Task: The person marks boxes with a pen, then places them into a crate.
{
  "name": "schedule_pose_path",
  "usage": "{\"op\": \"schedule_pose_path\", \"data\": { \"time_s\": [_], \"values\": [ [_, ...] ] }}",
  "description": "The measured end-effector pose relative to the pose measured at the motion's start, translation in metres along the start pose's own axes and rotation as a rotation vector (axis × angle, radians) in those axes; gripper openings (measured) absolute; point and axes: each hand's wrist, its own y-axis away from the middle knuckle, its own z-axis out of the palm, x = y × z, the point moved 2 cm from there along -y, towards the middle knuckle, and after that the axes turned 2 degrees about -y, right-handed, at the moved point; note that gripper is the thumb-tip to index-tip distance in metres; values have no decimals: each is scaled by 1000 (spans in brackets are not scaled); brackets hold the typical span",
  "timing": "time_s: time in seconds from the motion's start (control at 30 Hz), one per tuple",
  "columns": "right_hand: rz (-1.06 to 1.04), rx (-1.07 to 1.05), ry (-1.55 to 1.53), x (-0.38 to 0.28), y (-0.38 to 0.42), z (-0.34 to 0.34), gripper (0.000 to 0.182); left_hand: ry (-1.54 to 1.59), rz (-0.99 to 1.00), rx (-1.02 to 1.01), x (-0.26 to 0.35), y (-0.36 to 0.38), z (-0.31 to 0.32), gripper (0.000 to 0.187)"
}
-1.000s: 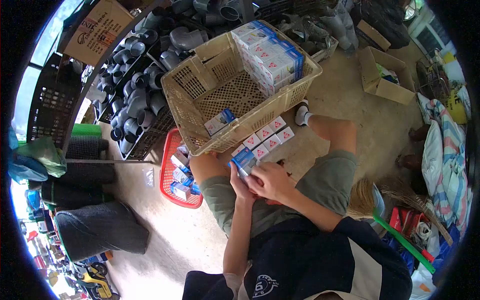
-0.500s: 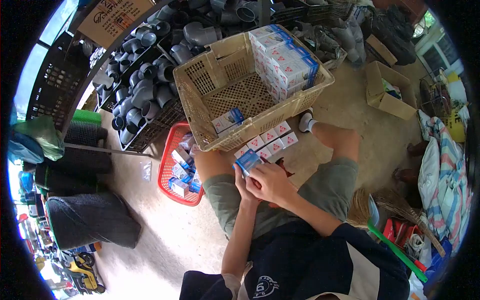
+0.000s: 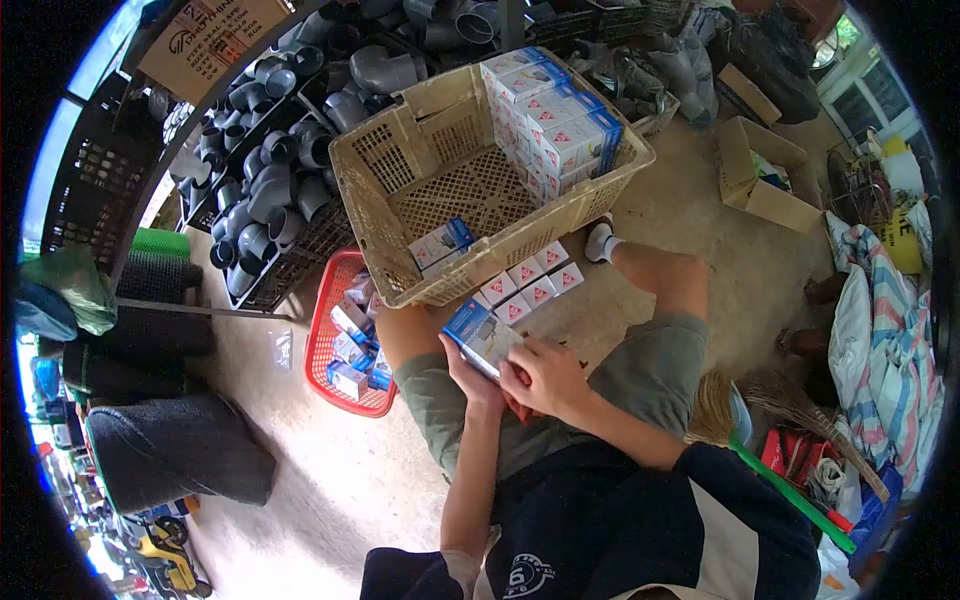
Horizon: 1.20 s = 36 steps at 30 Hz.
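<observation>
A small blue and white carton (image 3: 480, 332) is held above my lap, its printed face turned up. My left hand (image 3: 472, 378) is closed around its left and near side. At the right end of the carton, my right hand (image 3: 552, 378) has its fingers curled against the edge; their tips are partly hidden. Something reddish (image 3: 518, 408) shows just below the right hand, too covered to name. Beyond the hands, several white cartons (image 3: 538, 290) with red marks stand in rows on the floor. A red plastic basket (image 3: 322, 345) by my left leg holds several loose blue and white cartons.
Ahead of me a large tan crate (image 3: 365, 235) holds stacked cartons (image 3: 560, 125) at its right and a few more at its near left. Grey pipe elbows (image 3: 270, 190) fill black crates behind it. An opened cardboard box (image 3: 785, 205) and a broom (image 3: 712, 410) are on the right.
The carton has turned so that more of its printed face shows, and it sits slightly farther left. My right hand has shifted to its right end. The whole view has moved slightly.
</observation>
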Motion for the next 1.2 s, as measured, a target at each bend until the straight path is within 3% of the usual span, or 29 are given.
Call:
{"op": "schedule_pose_path", "data": {
  "time_s": [0.07, 0.13, 0.27, 0.4, 0.5, 0.53, 0.63, 0.77, 0.8, 0.9, 0.93, 1.03, 1.17, 1.2],
  "values": [
    [113, -23, -1, 6, -9, -4, 21, 28, -55, 89, -2, 6, 10, 67],
    [191, 43, 30, 17, -25, -5, 21, -69, -183, -87, -10, 9, -4, 64],
    [33, 270, 12, 7, -64, -15, 25, -265, -225, -19, -31, 16, -11, 56],
    [-169, 67, -32, -18, -25, -3, 25, -104, -114, -114, -17, 6, -12, 58],
    [-27, 74, -58, -13, 5, -5, 25, 9, 8, -141, -3, -6, -16, 66],
    [78, 6, -44, -4, 8, -9, 23, 47, -12, -59, -3, -3, -11, 69],
    [104, 175, 0, 13, -5, -13, 23, 90, -89, -120, -8, 3, -5, 69],
    [9, 334, -43, 4, -32, -15, 20, 286, -308, -205, -14, 18, 12, 61],
    [-77, 399, 52, 4, -39, -12, 22, 272, -298, -84, -19, 14, 5, 57],
    [-238, 306, 106, -2, -33, 6, 23, 362, -238, -334, -26, -5, -40, 73],
    [-229, 280, 123, -6, -26, 14, 23, 163, -112, -164, -25, -12, -51, 70],
    [-314, 268, 91, -12, -9, 35, 22, -45, 33, -202, -25, -27, -52, 68],
    [-122, 319, 123, 16, -17, 23, 22, 95, -273, 143, -21, -12, -46, 71],
    [-81, 375, 106, 22, -21, 14, 21, 119, -226, 73, -20, -11, -37, 74]
  ]
}}
